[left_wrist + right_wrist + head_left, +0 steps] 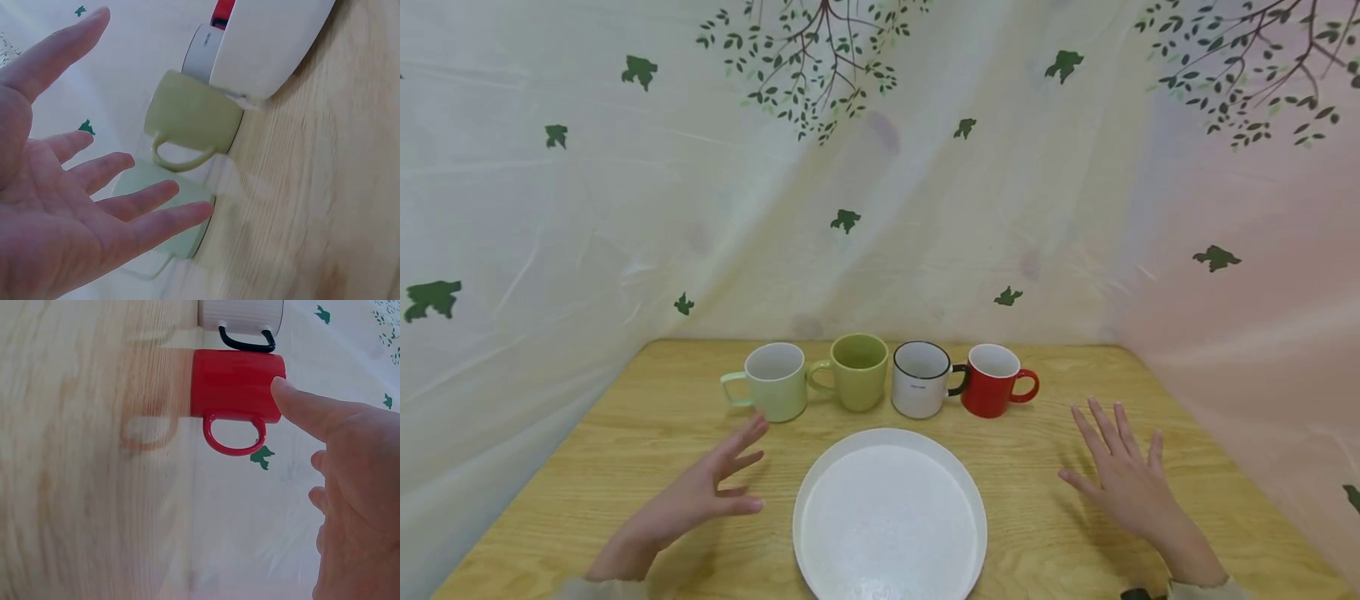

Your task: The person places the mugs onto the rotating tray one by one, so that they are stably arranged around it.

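Note:
Both hands hover over the wooden table with nothing in them. My left hand [703, 492] has its fingers spread, left of the round white tray [887, 517], its fingertips nearest the pale green mug [782, 392]. My right hand [1131, 492] is spread to the tray's right, nearest the red mug [985, 390]. Between those two stand an olive green mug [861, 379] and a white mug [917, 390] with a black rim and black handle. The four mugs are upright in a row behind the tray. In the left wrist view, fingers overlap the pale green mug [194, 240].
The wooden table [647, 417] ends at a pale curtain [760, 233] printed with green leaves and branches, which hangs behind and along both sides. A small black object [1137, 594] shows by the right sleeve [1210, 590].

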The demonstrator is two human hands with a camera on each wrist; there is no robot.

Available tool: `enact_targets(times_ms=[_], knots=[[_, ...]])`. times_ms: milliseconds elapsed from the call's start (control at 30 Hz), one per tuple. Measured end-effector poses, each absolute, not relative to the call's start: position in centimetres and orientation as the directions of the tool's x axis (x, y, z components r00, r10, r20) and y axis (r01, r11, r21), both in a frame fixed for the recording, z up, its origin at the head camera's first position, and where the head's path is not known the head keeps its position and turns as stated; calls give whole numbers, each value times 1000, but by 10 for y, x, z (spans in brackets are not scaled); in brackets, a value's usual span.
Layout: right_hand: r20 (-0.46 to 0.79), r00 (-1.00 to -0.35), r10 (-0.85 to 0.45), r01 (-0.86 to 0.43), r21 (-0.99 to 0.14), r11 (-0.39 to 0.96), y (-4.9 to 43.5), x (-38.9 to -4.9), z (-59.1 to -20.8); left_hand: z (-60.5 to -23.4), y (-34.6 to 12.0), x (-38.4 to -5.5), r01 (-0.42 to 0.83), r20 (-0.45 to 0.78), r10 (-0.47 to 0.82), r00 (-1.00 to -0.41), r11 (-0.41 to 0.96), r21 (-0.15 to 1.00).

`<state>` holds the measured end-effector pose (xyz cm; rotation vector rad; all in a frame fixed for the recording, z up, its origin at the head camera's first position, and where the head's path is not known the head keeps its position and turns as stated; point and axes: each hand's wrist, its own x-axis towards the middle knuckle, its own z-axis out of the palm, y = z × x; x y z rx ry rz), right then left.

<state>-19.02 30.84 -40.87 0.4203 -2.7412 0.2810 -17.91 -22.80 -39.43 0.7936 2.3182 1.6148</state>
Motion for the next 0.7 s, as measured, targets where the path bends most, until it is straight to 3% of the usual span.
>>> enact_targets(times_ms=[533, 700], knots=[[363, -895, -260, -324, -125, 938, 308, -191, -410, -397, -210, -176, 171, 65, 637, -768, 106, 980], [315, -913, -259, -346, -260, 901, 307, -193, -407, -401, -205, -176, 150, 58, 644, -763, 88, 985]])
